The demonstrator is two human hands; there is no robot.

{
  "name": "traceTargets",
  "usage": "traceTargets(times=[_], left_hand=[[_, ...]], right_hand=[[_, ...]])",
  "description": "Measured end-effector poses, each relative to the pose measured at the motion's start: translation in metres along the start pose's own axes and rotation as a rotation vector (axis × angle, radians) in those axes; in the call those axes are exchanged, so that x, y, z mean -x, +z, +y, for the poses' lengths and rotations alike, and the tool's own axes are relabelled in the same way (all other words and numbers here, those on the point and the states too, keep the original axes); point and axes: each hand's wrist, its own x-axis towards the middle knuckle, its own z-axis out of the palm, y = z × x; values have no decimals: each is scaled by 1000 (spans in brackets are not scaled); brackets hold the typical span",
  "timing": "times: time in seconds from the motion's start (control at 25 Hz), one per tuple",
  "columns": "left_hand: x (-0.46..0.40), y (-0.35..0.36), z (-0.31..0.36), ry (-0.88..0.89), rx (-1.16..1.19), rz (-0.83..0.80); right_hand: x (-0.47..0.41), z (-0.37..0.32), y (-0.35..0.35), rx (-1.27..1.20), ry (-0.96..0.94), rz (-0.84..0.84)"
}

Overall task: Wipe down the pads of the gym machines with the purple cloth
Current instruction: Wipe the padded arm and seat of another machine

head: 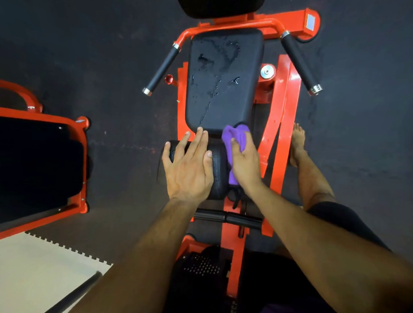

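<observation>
Left hand (188, 165): fingers straight, palm flat on the black roller pad (218, 171) at frame centre.
Right hand (245, 164): grips the purple cloth (235, 136), pressing it against the roller pad's right end.
Purple cloth: bunched, just below the seat pad (222, 82).
Seat pad: black, upper centre, wet streaks visible.
Frame (282, 107): orange, on dark floor (87, 40).

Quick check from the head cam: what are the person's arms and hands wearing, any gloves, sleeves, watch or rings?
Nothing shows on either. The left hand and right hand are bare, with no gloves and no rings visible. Both forearms are bare up to the frame edge, with no sleeves, watch or bands in view. Lower down, dark shorts show, and the foot is bare.
</observation>
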Motion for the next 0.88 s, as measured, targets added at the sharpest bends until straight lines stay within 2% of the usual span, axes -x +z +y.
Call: traceTargets(times=[0.08, 0.16, 0.28, 0.44, 0.64, 0.76, 0.88], left_hand=[[3, -2, 0, 1, 7, -9], [2, -2, 0, 3, -14, -26], [2, -4, -1, -5, -29, -57], [1, -9, 3, -5, -21, -122], [54, -12, 25, -225, 188, 21], [101, 5, 41, -185, 251, 11], [119, 8, 48, -179, 271, -56]], right_hand=[[-12, 25, -2, 13, 217, -80], [11, 39, -8, 37, 341, -150], [40, 21, -43, 61, 361, -309], [61, -61, -110, 163, 187, -390], [51, -144, -176, 422, -134, -335], [38, -178, -193, 515, -289, -346], [28, -207, -178, 670, -434, -418]])
